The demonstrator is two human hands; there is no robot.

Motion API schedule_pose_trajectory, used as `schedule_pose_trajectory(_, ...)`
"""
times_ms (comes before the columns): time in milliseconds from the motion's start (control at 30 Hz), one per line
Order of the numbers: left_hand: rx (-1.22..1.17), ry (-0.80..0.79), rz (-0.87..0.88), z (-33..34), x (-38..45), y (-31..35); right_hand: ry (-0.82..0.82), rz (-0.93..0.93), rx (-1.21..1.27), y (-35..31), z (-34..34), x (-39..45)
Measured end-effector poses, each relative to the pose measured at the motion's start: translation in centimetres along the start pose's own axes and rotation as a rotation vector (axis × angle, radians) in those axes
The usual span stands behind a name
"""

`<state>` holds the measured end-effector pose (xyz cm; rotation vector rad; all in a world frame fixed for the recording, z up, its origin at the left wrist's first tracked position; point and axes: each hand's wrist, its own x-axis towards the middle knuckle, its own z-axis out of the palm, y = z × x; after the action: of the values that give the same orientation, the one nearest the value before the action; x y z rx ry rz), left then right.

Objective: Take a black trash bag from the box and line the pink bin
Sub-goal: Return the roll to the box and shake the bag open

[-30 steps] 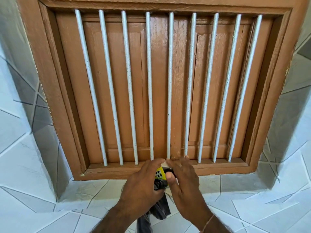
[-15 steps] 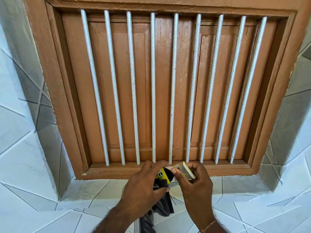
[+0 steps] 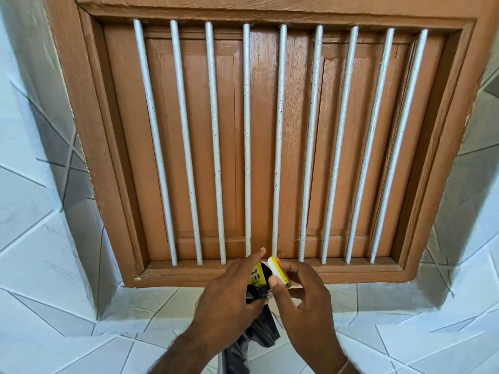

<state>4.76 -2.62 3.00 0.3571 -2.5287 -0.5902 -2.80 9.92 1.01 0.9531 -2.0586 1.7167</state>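
I see my two hands low in the middle, in front of a brown wooden window (image 3: 270,130) with white bars (image 3: 278,139). My left hand (image 3: 229,295) holds the black trash bag (image 3: 263,330). Its thumb and curled fingers (image 3: 253,303) pinch the bag near its top, and the first finger points straight up. The rest of the bag hangs down under that hand. My right hand (image 3: 305,295) holds the small yellow and white box (image 3: 278,271). Its thumb is on the near side of the box, and the other fingers curl round the far side. The box sits just above the bag, between my hands. White tiles (image 3: 81,306) lie all around
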Motion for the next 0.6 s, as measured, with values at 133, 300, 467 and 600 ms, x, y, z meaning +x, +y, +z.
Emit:
schedule_pose_trajectory(133, 0.011, 0.024, 0.003, -0.1, -0.2, 0.5, 0.069, 0.049, 0.012, 0.3, 0.2, 0.1)
schedule_pose_trajectory(300, 0.058, 0.057, 0.025, 0.0, -0.1, 0.7, 0.059, 0.083, 0.108, -0.2, 0.4, 0.0)
schedule_pose_trajectory(467, 0.084, 0.081, 0.065, -0.4, -0.3, 1.0, 0.079, 0.079, 0.122, 0.0, 1.0, -0.5)
schedule_pose_trajectory(600, 0.120, 0.091, 0.092, -0.5, -0.4, 1.4, 0.107, 0.144, 0.178, -0.2, 1.0, -0.7)
